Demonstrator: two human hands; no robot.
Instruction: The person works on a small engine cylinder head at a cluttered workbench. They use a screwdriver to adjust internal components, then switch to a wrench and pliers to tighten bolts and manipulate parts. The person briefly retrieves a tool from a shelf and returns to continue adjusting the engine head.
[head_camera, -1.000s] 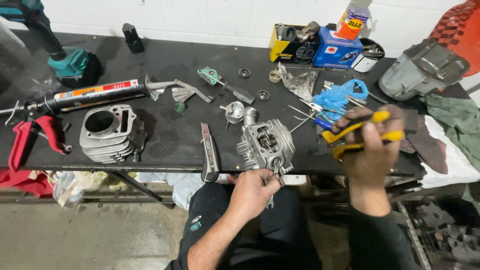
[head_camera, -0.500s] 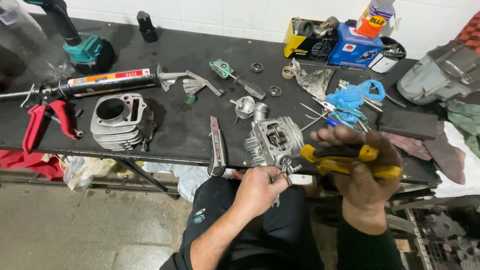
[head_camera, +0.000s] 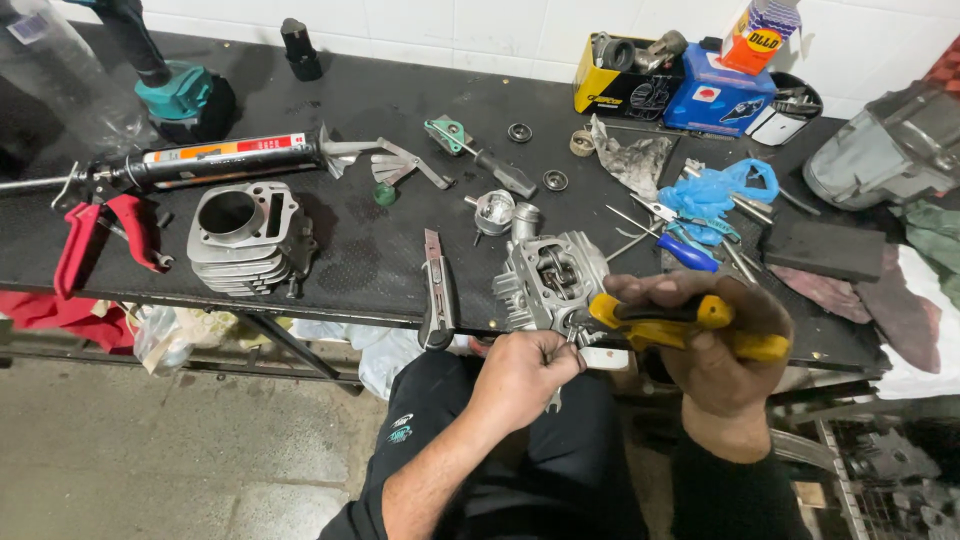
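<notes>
A grey finned engine cylinder head sits at the front edge of the black workbench. My right hand grips yellow-handled pliers, their jaws reaching toward the lower right of the cylinder head. My left hand is closed below the bench edge, pinching a small thin metal part just under the head. What the plier jaws hold is hidden.
A finned cylinder barrel, a caulking gun, red clamps, a utility knife, a piston, screwdrivers, blue gloves, boxes at the back and an engine casing lie on the bench. My legs are below.
My right hand brought the pliers down and left from over the tools to the cylinder head's lower edge. My left hand stayed under the head.
</notes>
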